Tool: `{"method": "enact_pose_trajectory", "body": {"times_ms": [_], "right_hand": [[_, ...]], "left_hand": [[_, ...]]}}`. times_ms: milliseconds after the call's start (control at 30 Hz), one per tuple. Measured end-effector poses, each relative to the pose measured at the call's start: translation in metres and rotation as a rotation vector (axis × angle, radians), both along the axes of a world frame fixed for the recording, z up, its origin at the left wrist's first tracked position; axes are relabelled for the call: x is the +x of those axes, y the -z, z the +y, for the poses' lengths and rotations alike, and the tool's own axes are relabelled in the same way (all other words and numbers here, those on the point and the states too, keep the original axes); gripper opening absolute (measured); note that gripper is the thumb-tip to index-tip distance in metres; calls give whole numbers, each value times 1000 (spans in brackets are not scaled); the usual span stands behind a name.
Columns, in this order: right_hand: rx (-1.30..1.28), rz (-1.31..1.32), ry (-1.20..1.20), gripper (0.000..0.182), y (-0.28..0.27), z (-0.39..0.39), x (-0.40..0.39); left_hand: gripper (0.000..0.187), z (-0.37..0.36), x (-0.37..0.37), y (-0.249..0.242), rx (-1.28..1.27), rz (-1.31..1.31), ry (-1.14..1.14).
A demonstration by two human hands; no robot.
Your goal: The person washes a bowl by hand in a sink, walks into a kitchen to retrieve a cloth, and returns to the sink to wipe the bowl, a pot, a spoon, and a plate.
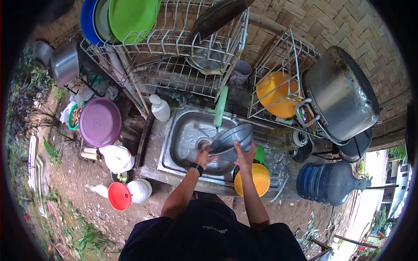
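Note:
A grey bowl [233,138] is held tilted over the right side of the metal sink [176,130], under the green tap sleeve [221,102]. My left hand [203,157], with a dark band on its wrist, closes on the bowl's lower left edge. On the right, my right hand [244,155] grips the bowl's near side, thumb and fingers around the rim. The sink's drain [203,142] shows beside the bowl. Just right of my right hand lie a yellow-orange basin [257,180] and a green item [259,153], partly hidden by my forearm.
Several glasses [278,161] stand on the drainboard. A white pump bottle [160,108] is left of the sink. Wire racks [161,48] hang behind it. A large pot [342,95] and a blue water jug [328,182] are at right; a purple basin [100,122] is at left.

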State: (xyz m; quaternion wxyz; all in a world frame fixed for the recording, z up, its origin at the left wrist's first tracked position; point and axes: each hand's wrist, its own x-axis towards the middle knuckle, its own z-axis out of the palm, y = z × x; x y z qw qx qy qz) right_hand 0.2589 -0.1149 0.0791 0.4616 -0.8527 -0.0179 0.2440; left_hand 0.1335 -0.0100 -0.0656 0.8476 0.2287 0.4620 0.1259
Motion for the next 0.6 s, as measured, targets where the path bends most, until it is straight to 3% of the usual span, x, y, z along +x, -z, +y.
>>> {"method": "enact_pose_trajectory", "body": {"times_ms": [100,233,300,367,467,600], "right_hand": [[-75,-293,-129,105,43,10,-4],[-96,-91,-157,106,4,30,-23],[-132,-179,-253,107,8,30,-32],[-174,-391,-326,109,25,24,-47],[-250,-468,-488,110,4,17,-71],[-269,-631,-588,109,8,6,-89]], "left_hand": [[27,3,-11,20,1,92,-57],[27,5,-36,57,-21,198,156],[29,7,-45,92,418,376,437],[32,12,-47,62,682,485,480],[34,28,-32,50,323,244,180],[32,40,0,66,433,-60,93]]}}
